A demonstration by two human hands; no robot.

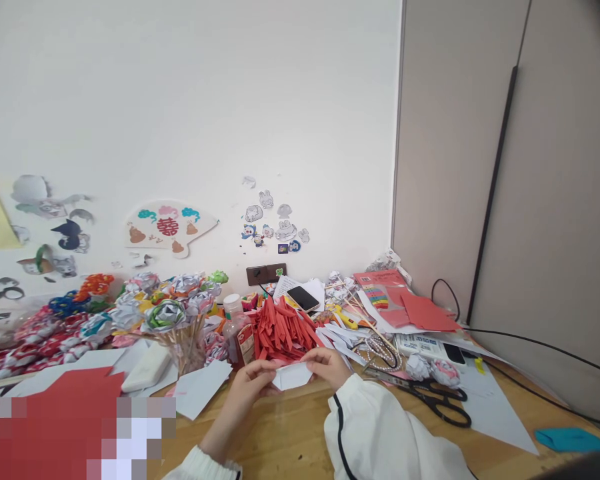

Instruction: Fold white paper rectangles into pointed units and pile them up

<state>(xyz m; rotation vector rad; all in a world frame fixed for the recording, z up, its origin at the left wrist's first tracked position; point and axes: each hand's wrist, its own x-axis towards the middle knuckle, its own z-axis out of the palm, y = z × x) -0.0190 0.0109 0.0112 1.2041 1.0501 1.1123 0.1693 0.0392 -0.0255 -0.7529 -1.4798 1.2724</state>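
A small folded piece of white paper (293, 377) is held up between my two hands, just above the wooden table. My left hand (254, 385) pinches its left edge with thumb and fingers. On the opposite side, my right hand (329, 367) grips the upper right corner. Right behind the paper lies a heap of folded red paper strips (285, 330). To its right are folded white paper strips (343, 339). A clear bottle with a white cap (233, 308) stands left of the red heap.
Black-handled scissors (443, 400) lie right of my right sleeve. Paper flowers on sticks (167, 315) stand at the left, near a white box (147, 368) and red paper sheets (75, 407). A phone (303, 299) rests at the back. Black cables (540, 343) cross the right side.
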